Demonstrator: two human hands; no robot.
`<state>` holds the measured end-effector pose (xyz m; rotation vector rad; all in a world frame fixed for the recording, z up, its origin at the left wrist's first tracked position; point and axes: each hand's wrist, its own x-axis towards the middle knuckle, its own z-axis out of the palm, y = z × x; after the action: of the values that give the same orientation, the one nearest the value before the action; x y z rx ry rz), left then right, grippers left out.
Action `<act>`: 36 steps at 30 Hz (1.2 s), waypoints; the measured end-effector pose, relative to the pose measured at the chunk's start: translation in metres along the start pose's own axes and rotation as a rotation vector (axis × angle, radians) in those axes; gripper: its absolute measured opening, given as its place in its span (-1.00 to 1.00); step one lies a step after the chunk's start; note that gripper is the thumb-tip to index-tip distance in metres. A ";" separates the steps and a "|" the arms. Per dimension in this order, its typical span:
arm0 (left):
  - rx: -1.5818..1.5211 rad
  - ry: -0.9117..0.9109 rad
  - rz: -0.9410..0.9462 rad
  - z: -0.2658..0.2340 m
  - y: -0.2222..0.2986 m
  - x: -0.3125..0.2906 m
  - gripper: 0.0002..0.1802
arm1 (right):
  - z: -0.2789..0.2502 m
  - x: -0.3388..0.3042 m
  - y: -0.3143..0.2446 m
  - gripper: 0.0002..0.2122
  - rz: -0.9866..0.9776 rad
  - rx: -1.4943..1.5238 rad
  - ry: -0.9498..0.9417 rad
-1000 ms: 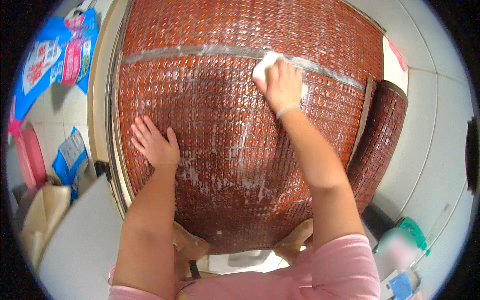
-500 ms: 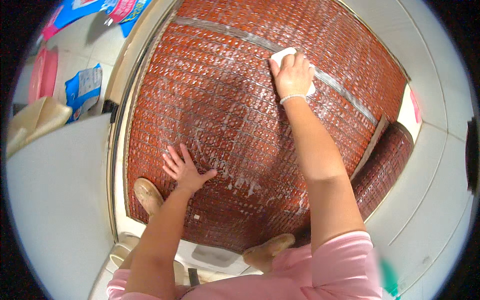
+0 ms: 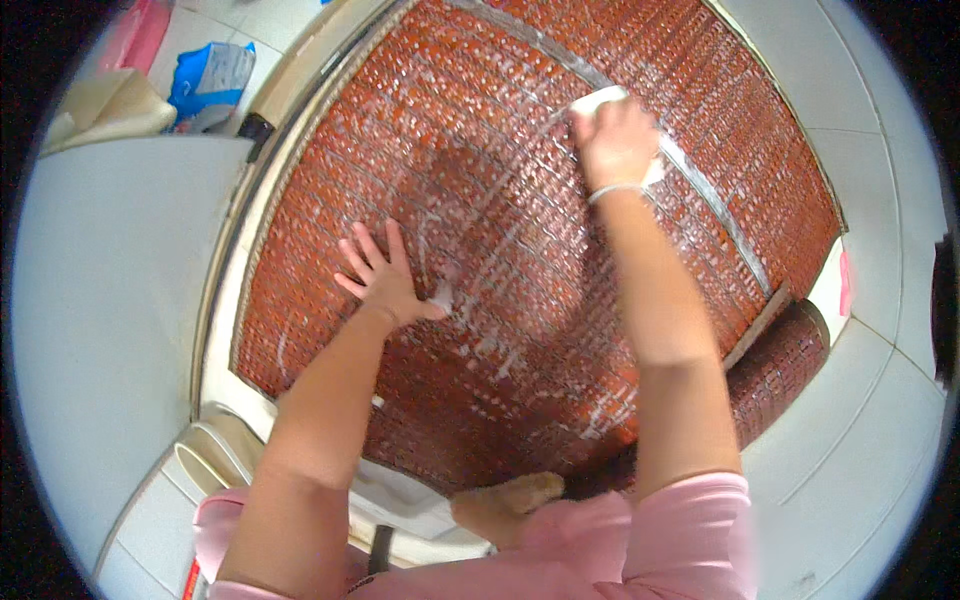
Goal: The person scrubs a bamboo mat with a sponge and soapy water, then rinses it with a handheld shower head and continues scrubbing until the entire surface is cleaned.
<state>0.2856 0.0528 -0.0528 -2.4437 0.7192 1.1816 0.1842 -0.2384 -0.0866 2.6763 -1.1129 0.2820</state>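
Note:
A reddish-brown mat [image 3: 520,240] of small linked tiles lies spread under me, wet and streaked with white suds. My right hand [image 3: 620,150], slightly blurred and with a pale bracelet at the wrist, is closed over a white sponge-like block [image 3: 598,100]. It presses the block onto the mat beside a grey strip [image 3: 715,195] that crosses the far part. My left hand [image 3: 385,285] rests on the mat, nearer to me, with its fingers spread and nothing in it. White suds touch its thumb.
At the right, part of the mat is rolled up [image 3: 780,375]. A pale wall panel [image 3: 130,300] stands at the left. Beyond it are a blue-and-white packet [image 3: 210,80] and a pink container [image 3: 135,35]. My bare foot [image 3: 505,505] is at the near edge.
The view has turned and shifted slightly. My left hand has moved a little farther forward over the mat. My right hand still holds the white block near the grey strip, now blurred by motion.

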 end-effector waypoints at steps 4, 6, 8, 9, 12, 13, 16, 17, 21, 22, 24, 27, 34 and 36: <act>0.157 0.334 0.307 -0.019 -0.016 0.026 0.51 | 0.002 -0.003 -0.009 -0.57 0.054 0.005 0.004; 0.208 0.577 0.513 -0.013 -0.037 0.044 0.17 | -0.020 -0.062 -0.062 -0.62 -0.087 0.135 -0.110; 0.234 0.701 0.559 -0.001 -0.059 0.056 0.03 | -0.068 -0.116 -0.133 -0.63 -0.115 0.319 -0.729; 0.238 0.760 0.592 0.003 -0.064 0.060 -0.03 | -0.083 -0.162 -0.149 -0.62 -0.354 0.308 -0.644; 0.299 0.594 0.787 -0.018 -0.084 0.069 -0.17 | -0.083 -0.221 -0.143 -0.61 -0.519 0.608 -0.342; 0.356 0.543 0.844 -0.028 -0.107 0.078 -0.18 | -0.083 -0.212 -0.144 -0.60 -0.451 0.606 -0.528; 0.340 0.619 0.756 -0.031 -0.148 0.084 -0.18 | -0.048 -0.084 -0.123 -0.63 0.016 0.214 -0.495; 0.317 0.658 0.774 -0.039 -0.142 0.090 -0.17 | -0.020 -0.053 -0.091 -0.64 0.041 0.088 0.018; 0.116 0.781 0.632 -0.037 -0.136 0.103 -0.18 | 0.011 0.038 -0.055 -0.60 0.167 -0.114 0.138; -0.050 0.919 0.533 -0.037 -0.143 0.110 -0.22 | 0.009 0.025 -0.075 -0.61 0.120 -0.060 0.099; 0.010 0.948 0.361 -0.039 -0.150 0.109 -0.27 | -0.019 -0.026 -0.136 -0.60 -0.013 0.103 -0.206; 0.012 0.888 0.338 -0.039 -0.157 0.106 -0.27 | -0.095 -0.075 -0.208 -0.59 -0.262 0.406 -1.180; -0.008 0.738 0.355 -0.040 -0.151 0.106 -0.28 | -0.035 -0.001 -0.173 -0.56 -0.046 0.140 -0.409; -0.045 0.786 0.408 -0.046 -0.140 0.110 -0.26 | 0.003 0.068 -0.126 -0.57 0.157 0.027 0.007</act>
<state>0.4523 0.1123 -0.1023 -2.8714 1.4626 0.2803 0.3223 -0.1985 -0.0889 2.6132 -1.3289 0.3352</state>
